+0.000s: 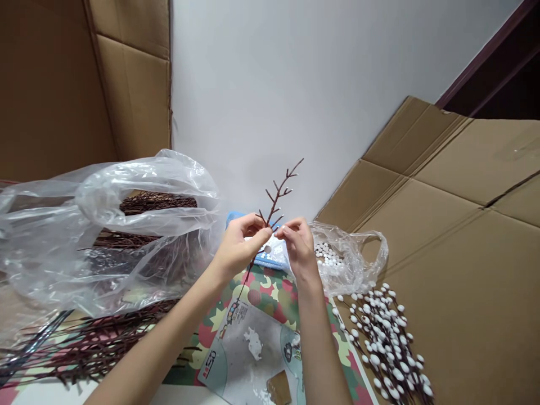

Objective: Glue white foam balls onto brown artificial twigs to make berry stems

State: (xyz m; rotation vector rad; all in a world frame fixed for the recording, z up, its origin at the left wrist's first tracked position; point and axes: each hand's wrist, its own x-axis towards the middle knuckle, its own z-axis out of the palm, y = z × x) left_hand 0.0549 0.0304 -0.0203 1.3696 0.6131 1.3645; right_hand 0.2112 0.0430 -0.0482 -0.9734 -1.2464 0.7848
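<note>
Brown twig [277, 198] sits pinched in the left hand [237, 243]; the right hand [300, 247], closed in a pinch, likely works its side shoots [278, 220]; next calls for steady alignment.

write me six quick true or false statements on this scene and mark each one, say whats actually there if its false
1. The left hand holds a brown twig. True.
2. The brown twig has no side branches. False: several short side branches stick out from it.
3. The right hand is raised, close to the brown twig. True.
4. The white-tipped stems lie at the far left of the picture. False: they lie at the right, beyond the right arm.
5. The large plastic bag at the left is filled with white balls. False: other twigs show in it.
6. A small brown piece lies on the printed sheet. True.
</note>
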